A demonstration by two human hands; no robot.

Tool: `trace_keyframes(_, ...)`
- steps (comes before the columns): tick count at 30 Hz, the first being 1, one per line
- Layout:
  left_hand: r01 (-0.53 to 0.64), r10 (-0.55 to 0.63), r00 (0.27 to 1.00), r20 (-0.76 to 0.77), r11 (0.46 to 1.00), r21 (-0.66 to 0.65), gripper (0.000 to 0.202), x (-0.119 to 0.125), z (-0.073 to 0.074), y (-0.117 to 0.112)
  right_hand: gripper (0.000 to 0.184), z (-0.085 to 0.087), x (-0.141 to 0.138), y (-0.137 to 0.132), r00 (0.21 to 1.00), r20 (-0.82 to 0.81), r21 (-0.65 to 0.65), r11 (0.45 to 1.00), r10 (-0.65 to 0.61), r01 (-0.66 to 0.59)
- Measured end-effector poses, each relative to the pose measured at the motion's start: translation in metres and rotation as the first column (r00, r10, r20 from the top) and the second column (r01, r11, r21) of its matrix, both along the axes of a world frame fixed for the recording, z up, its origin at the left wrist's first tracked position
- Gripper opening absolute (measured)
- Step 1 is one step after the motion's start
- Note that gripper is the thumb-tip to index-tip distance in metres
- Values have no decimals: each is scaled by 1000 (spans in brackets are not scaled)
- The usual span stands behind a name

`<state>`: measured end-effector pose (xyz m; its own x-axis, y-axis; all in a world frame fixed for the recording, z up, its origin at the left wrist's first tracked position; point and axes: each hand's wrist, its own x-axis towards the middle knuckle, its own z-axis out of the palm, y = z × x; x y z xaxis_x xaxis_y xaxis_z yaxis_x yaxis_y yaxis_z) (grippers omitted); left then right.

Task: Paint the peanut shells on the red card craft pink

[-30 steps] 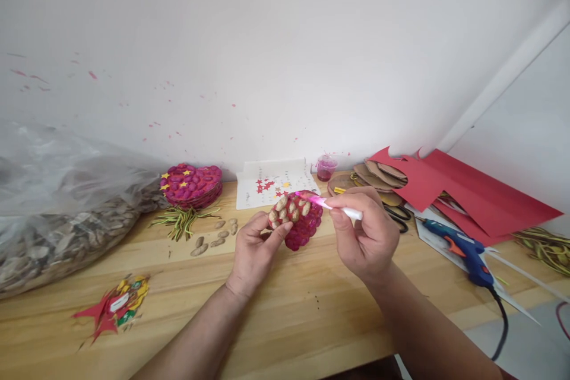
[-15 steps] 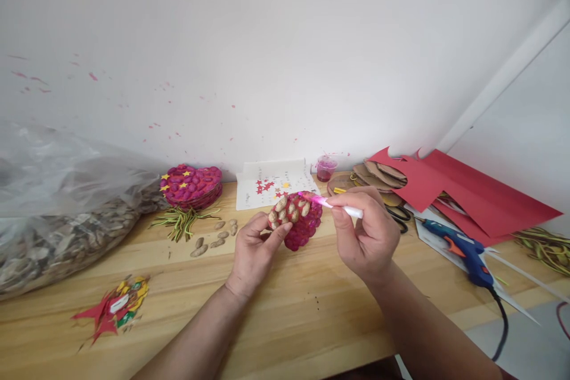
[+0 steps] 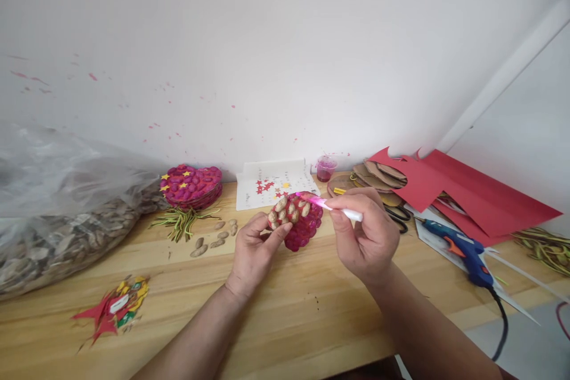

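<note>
My left hand pinches a heart-shaped piece covered in peanut shells, holding it tilted up above the wooden table. Most of its shells are painted magenta; several near my thumb are bare tan. My right hand is closed round a thin brush with a white handle and pink tip. The tip touches the top of the piece.
A small cup of pink paint stands by the wall. A finished magenta heart, loose peanuts, green strips and a large bag of shells lie left. Red paper, scissors and a blue glue gun lie right.
The brush tip has shifted very slightly over the top of the piece. Both hands stay almost where they were.
</note>
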<state>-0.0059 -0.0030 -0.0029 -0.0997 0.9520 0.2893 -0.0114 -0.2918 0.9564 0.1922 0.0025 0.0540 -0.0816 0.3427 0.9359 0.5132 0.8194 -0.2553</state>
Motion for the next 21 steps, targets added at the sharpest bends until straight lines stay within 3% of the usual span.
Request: trace_keyframes(21,98,-77,984,161,987,-126,26,0,-1,1,21,-2,-1,1,999,11,-34,999,-40,41)
